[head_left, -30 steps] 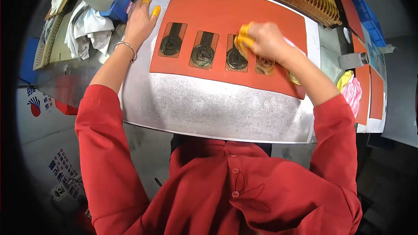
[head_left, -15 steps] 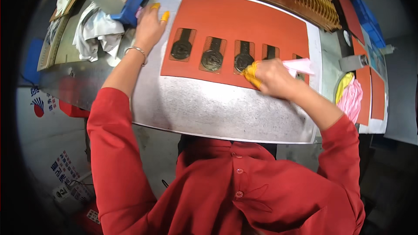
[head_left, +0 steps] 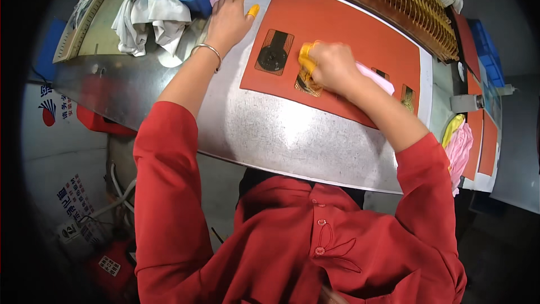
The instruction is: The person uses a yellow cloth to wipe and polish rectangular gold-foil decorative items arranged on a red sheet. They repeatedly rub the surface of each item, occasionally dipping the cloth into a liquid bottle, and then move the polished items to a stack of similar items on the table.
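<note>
R hand (head_left: 332,68), fingers bunched, apparently pinching pink-white fabric cloth (head_left: 376,77), is at 2nd-from-L dark, gold-edged rectangular plate (head_left: 307,86) on flat orange mat (head_left: 351,19): prob. wiping step. L hand (head_left: 229,22), fingers spread, rests beside mat. Next: prob. even strokes, plate kept still.

Smooth, matt orange sheet (head_left: 332,19)

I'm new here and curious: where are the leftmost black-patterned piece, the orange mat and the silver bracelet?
Black-patterned piece (head_left: 273,54), head view: its dark round part.
Orange mat (head_left: 333,23), head view: bare upper surface.
Silver bracelet (head_left: 211,48), head view: its curved band.
</note>
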`<state>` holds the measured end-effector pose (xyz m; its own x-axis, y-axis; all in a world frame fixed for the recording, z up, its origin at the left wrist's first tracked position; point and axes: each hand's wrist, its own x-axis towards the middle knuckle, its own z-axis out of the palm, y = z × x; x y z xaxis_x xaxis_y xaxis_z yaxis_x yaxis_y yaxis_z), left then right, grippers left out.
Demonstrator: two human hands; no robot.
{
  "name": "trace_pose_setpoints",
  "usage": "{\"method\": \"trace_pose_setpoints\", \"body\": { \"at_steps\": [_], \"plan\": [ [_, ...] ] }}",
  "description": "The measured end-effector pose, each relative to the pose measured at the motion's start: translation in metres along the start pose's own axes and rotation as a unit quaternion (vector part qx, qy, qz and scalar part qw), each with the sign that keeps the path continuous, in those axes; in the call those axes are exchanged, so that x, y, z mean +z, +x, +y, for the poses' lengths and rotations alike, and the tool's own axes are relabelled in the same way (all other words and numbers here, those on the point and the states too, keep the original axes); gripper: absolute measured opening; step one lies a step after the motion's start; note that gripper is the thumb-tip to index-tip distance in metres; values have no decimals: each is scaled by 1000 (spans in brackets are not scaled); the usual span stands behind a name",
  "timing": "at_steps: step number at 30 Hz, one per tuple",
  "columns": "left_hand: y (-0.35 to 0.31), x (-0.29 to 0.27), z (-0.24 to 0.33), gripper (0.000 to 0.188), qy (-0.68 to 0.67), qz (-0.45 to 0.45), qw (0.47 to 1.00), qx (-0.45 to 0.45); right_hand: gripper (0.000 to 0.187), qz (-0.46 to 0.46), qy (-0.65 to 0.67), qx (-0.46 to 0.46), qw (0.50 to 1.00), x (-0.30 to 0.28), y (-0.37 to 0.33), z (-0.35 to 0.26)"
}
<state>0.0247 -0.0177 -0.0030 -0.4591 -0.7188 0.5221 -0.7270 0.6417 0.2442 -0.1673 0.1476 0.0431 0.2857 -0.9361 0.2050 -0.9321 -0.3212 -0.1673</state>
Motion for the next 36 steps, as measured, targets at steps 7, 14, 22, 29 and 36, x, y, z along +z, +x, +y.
{"method": "trace_pose_setpoints", "body": {
  "at_steps": [7,14,22,29,36],
  "plan": [
    [3,-1,-6,40,-19,8,1000,-12,8,-32,70,-93,993,-3,-18,2],
    [1,-1,-4,40,-24,12,1000,-11,9,-9,29,-71,997,-1,-26,22],
    [3,0,-1,40,-40,3,999,-20,14,-20,22,19,999,-13,12,39],
    [7,-2,-4,39,-49,4,999,-19,18,-92,44,80,992,-18,22,41],
    [0,-1,-5,37,-94,25,994,-46,10,12,94,-60,994,-3,36,-17]
  ]
}}
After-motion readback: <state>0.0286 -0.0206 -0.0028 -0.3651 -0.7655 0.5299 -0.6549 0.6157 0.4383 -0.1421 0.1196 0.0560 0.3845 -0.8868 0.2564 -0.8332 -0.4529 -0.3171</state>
